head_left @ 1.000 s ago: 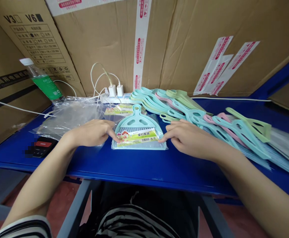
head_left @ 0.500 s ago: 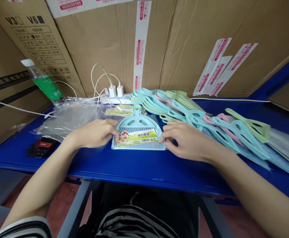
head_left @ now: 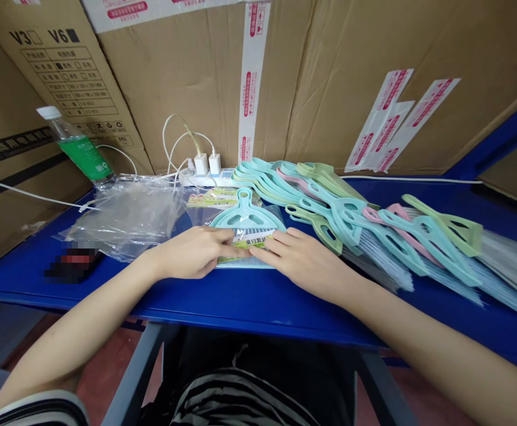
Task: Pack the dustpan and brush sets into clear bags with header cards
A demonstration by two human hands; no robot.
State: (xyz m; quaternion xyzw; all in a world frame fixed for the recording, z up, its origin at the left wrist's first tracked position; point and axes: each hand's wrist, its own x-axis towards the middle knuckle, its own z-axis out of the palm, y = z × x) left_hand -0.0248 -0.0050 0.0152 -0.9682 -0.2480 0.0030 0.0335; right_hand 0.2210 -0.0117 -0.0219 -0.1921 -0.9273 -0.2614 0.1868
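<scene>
A light-blue dustpan and brush set [head_left: 244, 218] in a clear bag lies on the blue table in front of me, its handle pointing away. A printed header card [head_left: 255, 239] with a green and yellow pattern lies across its lower part. From the left, my left hand [head_left: 196, 251] rests on the card with the index finger stretched out. My right hand [head_left: 300, 255] lies over the card's right side, fingers extended flat on it. Neither hand is wrapped round anything, and the fingertips nearly meet. Both hands hide much of the card and the bag's lower edge.
Several blue, pink and green brushes and dustpans [head_left: 342, 207] are heaped at the right. Clear plastic bags [head_left: 129, 210] lie at the left beside a partly blurred dark device [head_left: 74, 263]. A bottle [head_left: 81, 148] and a power strip [head_left: 205, 177] stand behind, against cardboard boxes [head_left: 196, 71].
Both hands have moved inward from the set's two sides to the middle of the header card, with fingers straighter. They now cover more of the card. The set stays in place.
</scene>
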